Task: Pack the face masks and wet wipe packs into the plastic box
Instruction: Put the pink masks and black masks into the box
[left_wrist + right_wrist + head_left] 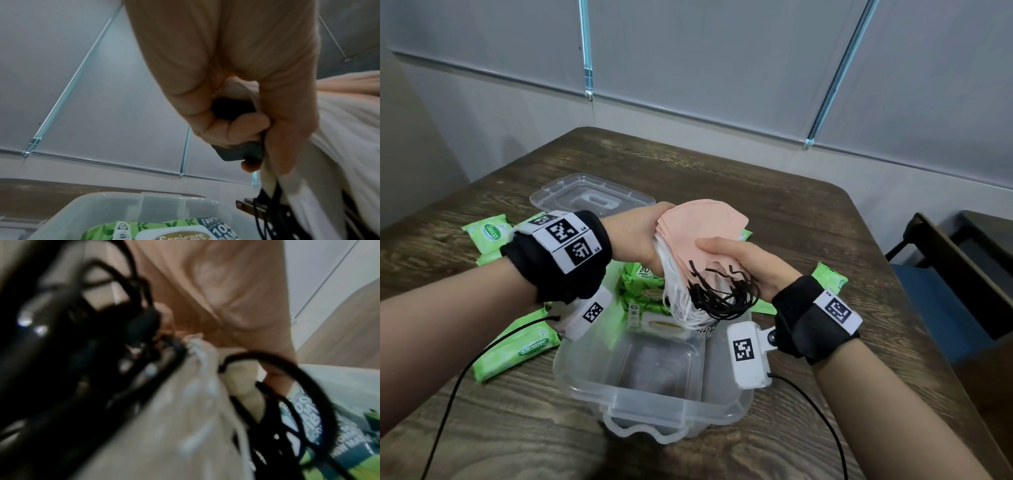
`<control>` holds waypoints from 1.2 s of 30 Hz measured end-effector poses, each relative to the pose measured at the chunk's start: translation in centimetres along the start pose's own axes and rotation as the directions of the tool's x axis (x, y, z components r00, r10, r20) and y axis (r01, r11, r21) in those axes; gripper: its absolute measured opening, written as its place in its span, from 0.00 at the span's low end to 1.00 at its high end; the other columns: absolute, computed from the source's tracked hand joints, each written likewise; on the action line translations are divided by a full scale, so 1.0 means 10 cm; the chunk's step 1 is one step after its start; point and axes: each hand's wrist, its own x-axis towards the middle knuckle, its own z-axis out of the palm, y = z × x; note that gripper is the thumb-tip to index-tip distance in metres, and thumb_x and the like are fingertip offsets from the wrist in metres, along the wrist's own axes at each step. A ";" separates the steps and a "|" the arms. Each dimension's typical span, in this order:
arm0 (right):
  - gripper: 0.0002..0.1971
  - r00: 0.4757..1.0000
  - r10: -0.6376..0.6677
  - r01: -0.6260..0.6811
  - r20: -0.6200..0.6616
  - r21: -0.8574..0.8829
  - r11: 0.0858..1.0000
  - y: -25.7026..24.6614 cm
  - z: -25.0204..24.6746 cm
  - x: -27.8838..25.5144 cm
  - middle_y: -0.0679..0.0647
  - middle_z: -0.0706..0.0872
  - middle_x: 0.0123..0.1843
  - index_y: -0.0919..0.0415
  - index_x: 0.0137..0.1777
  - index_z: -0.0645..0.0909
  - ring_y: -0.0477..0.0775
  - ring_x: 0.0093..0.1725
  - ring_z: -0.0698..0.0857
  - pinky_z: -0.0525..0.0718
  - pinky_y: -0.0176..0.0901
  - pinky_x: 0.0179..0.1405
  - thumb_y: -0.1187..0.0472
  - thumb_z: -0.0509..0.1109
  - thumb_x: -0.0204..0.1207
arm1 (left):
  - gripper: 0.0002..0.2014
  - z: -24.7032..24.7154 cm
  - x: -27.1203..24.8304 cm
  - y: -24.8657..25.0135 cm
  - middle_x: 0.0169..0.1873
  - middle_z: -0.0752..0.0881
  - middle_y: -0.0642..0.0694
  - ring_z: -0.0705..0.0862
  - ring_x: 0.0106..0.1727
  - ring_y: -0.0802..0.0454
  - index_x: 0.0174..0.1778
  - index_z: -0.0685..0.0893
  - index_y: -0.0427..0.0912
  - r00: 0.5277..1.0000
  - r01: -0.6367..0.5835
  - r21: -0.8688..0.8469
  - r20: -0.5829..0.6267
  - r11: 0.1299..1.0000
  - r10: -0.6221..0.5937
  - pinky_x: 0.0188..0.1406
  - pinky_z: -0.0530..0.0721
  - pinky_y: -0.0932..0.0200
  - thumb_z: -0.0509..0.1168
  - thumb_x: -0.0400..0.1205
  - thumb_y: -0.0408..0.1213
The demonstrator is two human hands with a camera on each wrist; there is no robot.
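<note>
A stack of face masks (698, 229), pink on top and white beneath, hangs over the clear plastic box (585, 383). Black and white ear loops (719, 298) dangle from the stack. My left hand (643, 236) grips the stack's left edge; my right hand (726, 250) grips its near right side, thumb on top. In the left wrist view my curled fingers (246, 125) clamp the masks (339, 129). A green wet wipe pack (643, 284) lies in the box's far end. The right wrist view is blurred: masks (164, 426) and loops (308, 369) fill it.
The box's clear lid (592, 195) lies behind on the wooden table (791, 212). Green wipe packs lie loose at far left (489, 233), near left (524, 346) and right (828, 277) of the box. A dark chair (945, 274) stands at the right edge.
</note>
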 end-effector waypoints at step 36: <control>0.09 0.977 -0.157 0.135 -0.146 -0.151 0.979 0.03 -0.09 0.02 0.51 0.88 0.37 0.66 0.49 0.85 0.45 0.34 0.86 0.81 0.32 0.32 0.71 0.68 0.69 | 0.39 -0.07 -0.05 0.00 0.52 0.89 0.40 0.88 0.53 0.43 0.56 0.85 0.38 0.898 0.109 -0.762 -0.200 0.638 -0.392 0.55 0.86 0.47 0.82 0.45 0.41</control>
